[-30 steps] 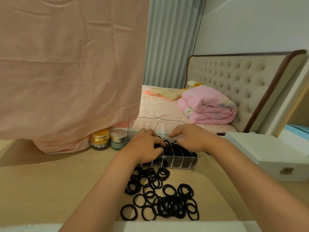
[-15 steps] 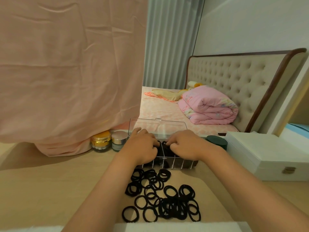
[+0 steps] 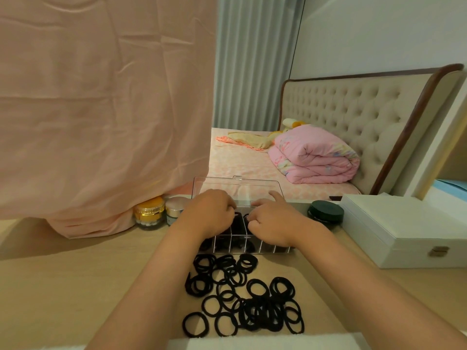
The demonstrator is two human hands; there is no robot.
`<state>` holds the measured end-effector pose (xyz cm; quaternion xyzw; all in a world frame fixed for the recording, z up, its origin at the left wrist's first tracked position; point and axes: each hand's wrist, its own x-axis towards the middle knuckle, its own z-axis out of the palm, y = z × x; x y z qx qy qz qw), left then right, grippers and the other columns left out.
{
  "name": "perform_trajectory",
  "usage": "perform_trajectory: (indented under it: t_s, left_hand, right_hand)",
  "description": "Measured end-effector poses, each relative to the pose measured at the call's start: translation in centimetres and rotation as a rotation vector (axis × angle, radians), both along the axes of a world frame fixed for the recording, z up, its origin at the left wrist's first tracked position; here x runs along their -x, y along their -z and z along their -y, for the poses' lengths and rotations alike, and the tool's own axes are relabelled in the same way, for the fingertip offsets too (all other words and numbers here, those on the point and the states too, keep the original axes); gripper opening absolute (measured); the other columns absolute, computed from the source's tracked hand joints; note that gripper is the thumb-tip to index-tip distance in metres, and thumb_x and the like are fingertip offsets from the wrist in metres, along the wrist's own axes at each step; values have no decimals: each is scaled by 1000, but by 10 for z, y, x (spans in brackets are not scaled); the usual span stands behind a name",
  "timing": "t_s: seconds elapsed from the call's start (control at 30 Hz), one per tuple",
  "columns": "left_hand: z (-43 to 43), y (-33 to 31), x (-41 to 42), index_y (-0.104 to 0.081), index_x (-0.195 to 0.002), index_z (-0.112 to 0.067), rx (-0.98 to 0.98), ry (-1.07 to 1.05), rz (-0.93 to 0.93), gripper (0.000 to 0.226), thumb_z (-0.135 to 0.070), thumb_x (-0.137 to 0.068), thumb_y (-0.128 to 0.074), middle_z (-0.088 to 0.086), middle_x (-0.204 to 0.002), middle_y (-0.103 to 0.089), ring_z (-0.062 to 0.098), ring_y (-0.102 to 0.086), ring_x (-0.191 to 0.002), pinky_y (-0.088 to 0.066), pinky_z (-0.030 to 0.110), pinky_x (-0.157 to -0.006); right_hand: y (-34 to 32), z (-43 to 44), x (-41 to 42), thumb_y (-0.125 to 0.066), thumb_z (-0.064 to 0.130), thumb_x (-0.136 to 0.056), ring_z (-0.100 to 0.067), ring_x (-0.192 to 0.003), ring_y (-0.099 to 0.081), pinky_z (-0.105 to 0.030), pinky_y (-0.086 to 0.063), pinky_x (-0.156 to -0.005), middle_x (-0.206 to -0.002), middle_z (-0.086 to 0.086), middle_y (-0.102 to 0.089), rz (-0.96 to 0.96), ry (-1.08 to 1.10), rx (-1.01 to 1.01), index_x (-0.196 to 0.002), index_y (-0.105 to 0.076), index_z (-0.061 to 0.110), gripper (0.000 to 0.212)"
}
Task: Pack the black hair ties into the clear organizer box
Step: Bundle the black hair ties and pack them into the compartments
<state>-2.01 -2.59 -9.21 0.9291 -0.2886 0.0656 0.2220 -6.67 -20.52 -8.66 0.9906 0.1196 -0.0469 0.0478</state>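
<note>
From the head camera, a pale wooden worktop [image 3: 63,286] runs across the lower part of the view. On it lies a loose heap of black hair ties [image 3: 242,299], near the front edge and just in front of a clear organizer box [image 3: 273,248]. The box has upright dividers, and several of its compartments hold dark ties; its clear lid [image 3: 237,190] stands open at the back.

Both hands are over the box. The left hand [image 3: 209,215] is curled with its fingers bent down into the compartments; whether it pinches a tie cannot be told. The right hand [image 3: 270,223] is also curled over the box, with its forefinger stretched toward the lid; what it grips cannot be told.

Left of the box stand a gold jar [image 3: 149,213] and a silver-lidded jar [image 3: 175,209], partly under a hanging pink cloth [image 3: 101,109]. Right of the box sit a dark round lid [image 3: 326,210] and a white case [image 3: 404,231] with a metal clasp.

Beyond the worktop is a bed [image 3: 240,162] with a folded pink quilt [image 3: 316,155], a tufted beige headboard [image 3: 353,109] and grey curtains [image 3: 252,59].
</note>
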Motion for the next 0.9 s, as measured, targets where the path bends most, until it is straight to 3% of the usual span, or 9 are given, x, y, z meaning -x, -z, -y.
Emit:
perform_trajectory:
  t_s: [0.1,0.17,0.2,0.27,0.33,0.4,0.57,0.7,0.9]
  left_hand:
    - [3,-2,8,-69,-123,-27,120,60,38,35,-20,-94,-49,-5,-133,-62,14,-53,-124,-46,34,-101]
    - [9,0,13,-70,-123,-30,87,136,17,36,-24,-93,-50,-6,-133,-61,14,-51,-123,-44,34,-102]
    - [13,3,14,-70,-124,-30,9,160,27,36,-27,-93,-50,-7,-134,-62,15,-51,-123,-41,35,-104]
    - [18,7,15,-69,-126,-29,-155,178,90,37,-31,-96,-48,-10,-137,-61,15,-48,-126,-27,36,-115]
    - [20,9,17,-66,-131,-30,-229,166,120,39,-35,-100,-43,-14,-142,-57,13,-41,-133,-8,38,-123]
    - [20,9,19,-65,-132,-31,-257,150,140,40,-36,-102,-38,-15,-143,-56,11,-38,-136,2,41,-124]
    - [24,-1,23,-62,-134,-31,-158,117,148,39,-26,-101,-42,-8,-137,-61,14,-44,-130,-15,36,-121]
    - [34,-6,24,-57,-136,-31,37,87,93,39,-23,-98,-48,-4,-139,-57,19,-44,-131,-33,37,-113]
    - [57,5,28,-59,-138,-29,-142,229,109,40,-28,-100,-44,-9,-139,-58,13,-43,-130,-22,33,-114]
  right_hand:
    - [-13,8,2,-38,27,-83,-25,-107,-65,-45,-47,-102,-103,-10,-74,-18,87,-367,-95,-77,15,43]
    - [-24,17,8,-45,14,-87,-8,-81,-68,-31,-55,-75,-104,1,-75,74,137,-574,-105,-80,22,40]
    - [-29,23,11,-46,7,-89,0,-74,-66,-27,-55,-71,-107,7,-72,135,161,-647,-107,-80,23,42]
    - [-36,36,16,-45,-1,-91,-4,-88,-68,-33,-57,-90,-109,12,-71,245,204,-784,-103,-79,23,43]
    - [-38,50,20,-44,-2,-93,-6,-107,-65,-32,-48,-106,-105,15,-71,290,256,-820,-107,-78,23,45]
    - [-34,59,27,-43,1,-95,-8,-122,-59,-26,-41,-108,-120,11,-70,271,274,-746,-121,-73,24,46]
    - [-12,55,39,-43,12,-98,-12,-144,-41,-25,-24,-115,-153,-1,-51,117,162,-564,-142,-60,24,48]
    - [3,49,36,-39,19,-98,-4,-150,-26,-38,12,-124,-153,4,-52,143,65,-361,-137,-64,28,48]
    - [8,46,35,-34,25,-100,-10,-151,-24,-53,15,-123,-136,4,-64,110,96,-214,-104,-74,21,41]
